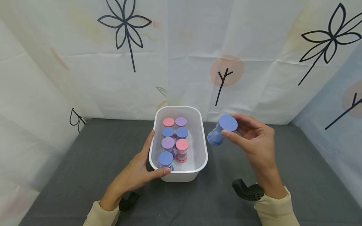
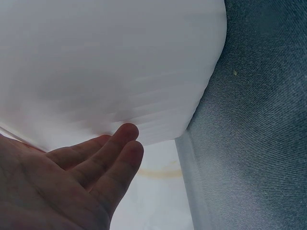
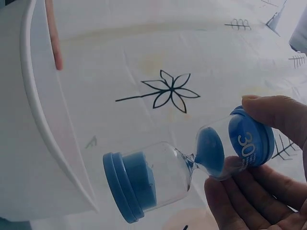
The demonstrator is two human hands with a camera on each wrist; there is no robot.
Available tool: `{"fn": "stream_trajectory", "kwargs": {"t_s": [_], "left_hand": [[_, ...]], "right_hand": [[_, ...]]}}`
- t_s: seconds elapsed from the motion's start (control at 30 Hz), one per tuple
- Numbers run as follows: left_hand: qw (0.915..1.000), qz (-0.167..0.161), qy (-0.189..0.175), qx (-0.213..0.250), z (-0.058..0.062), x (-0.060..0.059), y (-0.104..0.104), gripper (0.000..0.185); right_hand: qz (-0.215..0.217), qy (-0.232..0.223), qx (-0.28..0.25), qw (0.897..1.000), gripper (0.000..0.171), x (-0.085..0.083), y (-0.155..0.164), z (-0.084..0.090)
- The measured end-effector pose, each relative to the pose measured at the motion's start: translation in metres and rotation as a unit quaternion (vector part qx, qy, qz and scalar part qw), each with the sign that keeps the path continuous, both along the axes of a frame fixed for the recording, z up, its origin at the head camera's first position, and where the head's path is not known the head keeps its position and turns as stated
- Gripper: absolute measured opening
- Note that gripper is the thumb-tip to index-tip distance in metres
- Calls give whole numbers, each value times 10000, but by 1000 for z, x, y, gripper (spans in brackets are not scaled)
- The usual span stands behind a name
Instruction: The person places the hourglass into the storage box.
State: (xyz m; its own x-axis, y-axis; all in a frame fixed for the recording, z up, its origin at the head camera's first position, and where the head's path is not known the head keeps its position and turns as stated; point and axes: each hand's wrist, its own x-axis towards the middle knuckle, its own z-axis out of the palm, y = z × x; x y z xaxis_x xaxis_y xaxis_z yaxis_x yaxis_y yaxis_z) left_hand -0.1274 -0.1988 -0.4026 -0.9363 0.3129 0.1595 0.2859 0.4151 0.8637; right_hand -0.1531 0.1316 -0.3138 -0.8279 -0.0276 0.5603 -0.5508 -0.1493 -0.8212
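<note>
A white bin (image 1: 202, 147) stands mid-table with several sand timers upright in it, capped pink (image 1: 182, 144), purple (image 1: 168, 142) and blue (image 1: 166, 158). My left hand (image 1: 142, 164) rests against its near left corner. Straight fingers lie along the left wall and the thumb lies on the front rim. The left wrist view shows those fingers (image 2: 96, 153) flat on the bin wall (image 2: 110, 62). To the right of the bin, my right hand (image 1: 249, 138) pinches a blue sand timer (image 1: 222, 128) by its upper cap and holds it tilted in the air. The right wrist view shows the timer (image 3: 192, 163) marked 30, held by my right hand (image 3: 268, 191).
A grey cloth (image 1: 70, 175) covers the table. White printed fabric walls (image 1: 181, 56) close in the back and both sides. Black wrist mounts (image 1: 247, 190) sit by my sleeves at the near edge.
</note>
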Motion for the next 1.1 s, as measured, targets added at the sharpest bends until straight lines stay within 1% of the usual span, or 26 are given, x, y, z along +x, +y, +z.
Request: {"fn": "stream_trajectory", "kwargs": {"t_s": [0.23, 0.43, 0.57, 0.7, 0.8, 0.9, 1.0, 1.1], "left_hand": [[10000, 23, -45, -2, 0, 0, 1, 120], [10000, 39, -83, 8, 1, 1, 1, 120], [9999, 50, -97, 25, 1, 1, 1, 121], [9999, 45, -128, 24, 1, 1, 1, 120], [9999, 39, -147, 32, 2, 1, 1, 120], [9998, 34, -165, 54, 2, 1, 1, 120], [9998, 22, -184, 57, 2, 1, 1, 119], [9998, 14, -181, 65, 2, 1, 1, 119]], "right_hand": [[250, -221, 547, 9979, 47, 9, -14, 0], [551, -37, 817, 9951, 48, 9, -29, -8], [788, -220, 1046, 9911, 46, 9, -38, -14], [987, -516, 1323, 9849, 43, 6, -45, -23], [1021, -636, 1560, 9804, 42, 5, -51, -29], [1059, -699, 1808, 9753, 41, 5, -57, -34], [986, -725, 2169, 9685, 41, 7, -62, -37], [878, -645, 2549, 9608, 43, 7, -64, -37]]}}
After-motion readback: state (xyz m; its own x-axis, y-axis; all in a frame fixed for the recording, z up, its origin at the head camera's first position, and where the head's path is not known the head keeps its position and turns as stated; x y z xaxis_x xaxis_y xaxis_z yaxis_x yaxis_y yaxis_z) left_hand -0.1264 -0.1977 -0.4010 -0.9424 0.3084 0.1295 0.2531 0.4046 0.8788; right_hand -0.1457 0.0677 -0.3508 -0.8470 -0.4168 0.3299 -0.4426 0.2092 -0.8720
